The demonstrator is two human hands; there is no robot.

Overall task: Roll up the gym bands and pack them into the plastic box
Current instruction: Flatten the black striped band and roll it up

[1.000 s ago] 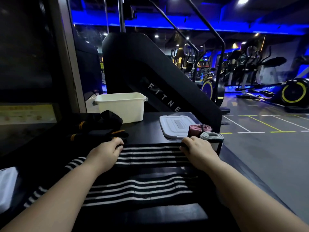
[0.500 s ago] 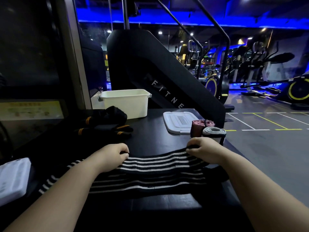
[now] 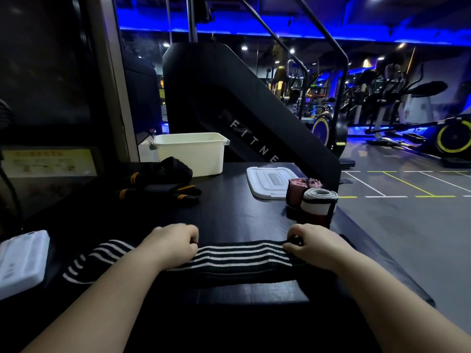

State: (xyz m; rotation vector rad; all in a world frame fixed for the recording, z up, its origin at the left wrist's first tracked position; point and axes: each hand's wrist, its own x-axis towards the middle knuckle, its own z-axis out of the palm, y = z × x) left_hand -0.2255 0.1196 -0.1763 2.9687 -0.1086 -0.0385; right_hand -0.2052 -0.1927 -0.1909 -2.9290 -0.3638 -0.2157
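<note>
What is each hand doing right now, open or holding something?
Left hand: closed, gripping the striped band.
Right hand: closed, gripping the same band's other end.

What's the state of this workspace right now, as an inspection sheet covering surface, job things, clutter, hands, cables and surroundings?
Surface: black padded bench top.
Job's things: striped band lies crosswise near the front edge; white plastic box at the back, open, inside hidden; its lid lies flat to the right; maroon roll and grey roll stand by the lid; black bands with orange stripes lie unrolled before the box.
Clutter: white flat object at left.
Hands: left hand and right hand each grip the striped band's far edge.
Cables: nothing seen for certain.
Surroundings: stair machine behind; cardio machines beyond.
</note>
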